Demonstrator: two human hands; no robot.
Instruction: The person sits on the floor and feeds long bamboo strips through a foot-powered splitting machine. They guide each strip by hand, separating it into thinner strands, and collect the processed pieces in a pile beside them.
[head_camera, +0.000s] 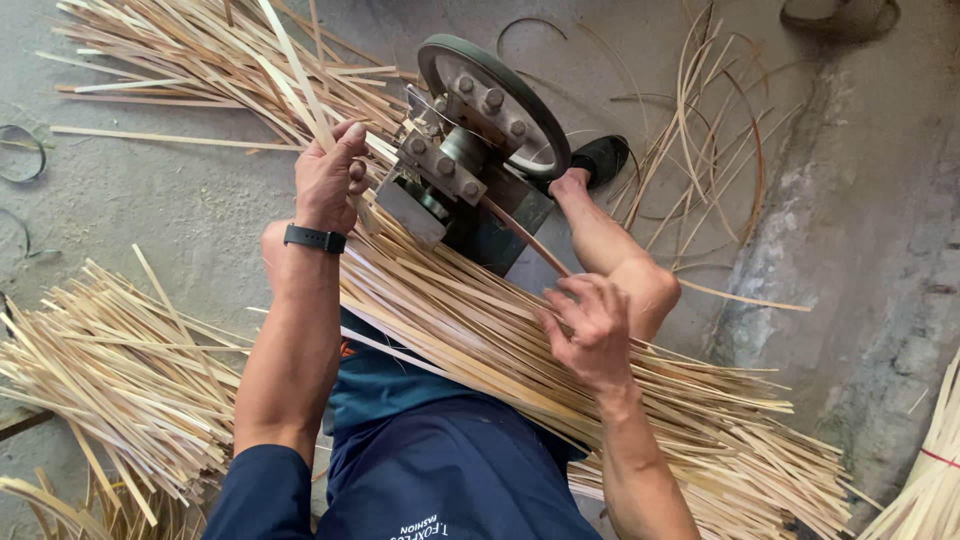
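Where the floor (180, 210) shows at far left, a loose pile (110, 370) of pale bamboo strips lies beside the person's knee. Next comes the left hand (330, 180), black band at the wrist, closed on a strip (300, 85) that rises up and away from the machine (470, 170); thumb and fingers pinch it just beside the metal block. That strip looks thin, light and springy, stiff along its length yet easy to bend, with edges likely sharp, so a flat pinch near the feed point suits it best. At centre the machine carries a dark wheel (495, 95) with bolts. A bundle (480, 330) of strips crosses the lap. The right hand (590, 330) rests on it, fingers curled, seemingly gripping a brown strip (525, 235) leaving the machine, though the grip is partly hidden. Curled shavings (710, 150) lie at right.
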